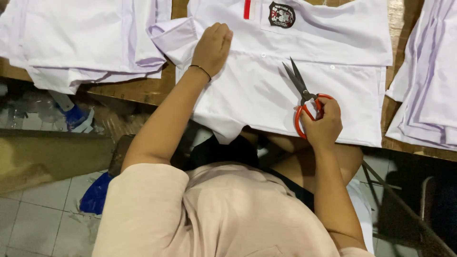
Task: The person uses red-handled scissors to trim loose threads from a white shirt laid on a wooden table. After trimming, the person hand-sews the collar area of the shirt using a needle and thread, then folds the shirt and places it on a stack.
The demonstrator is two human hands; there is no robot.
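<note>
Take the white shirt spread in front of you as the landmark; everything else sits around it on the wooden desk.

Off to the left of the shirt lies a stack of folded white garments, well apart from your work and untouched. Below that stack, past the desk edge, blue scraps lie on the tiled floor.

Your left hand rests flat on the shirt's left part, right beside the short sleeve, fingers together and stretched out, pressing the cloth down and gripping nothing.

Up at the shirt's chest you have a dark embroidered badge and a short red strip beside it; small buttons run along the fold below them.

Your right hand is clamped on the orange handles of the scissors, over the shirt's lower right part. The blades are together or nearly so, pointing up and left toward the button line, lying on or just above the cloth; which one, you cannot tell from here.

As a judgement: you are pinning the shirt flat and bringing the scissors to it, with no cut visible yet. A next move would call for keeping the left palm firm and the blade tips clear of the fabric itself.

To the right of the shirt another pile of white cloth lies on the desk.
</note>
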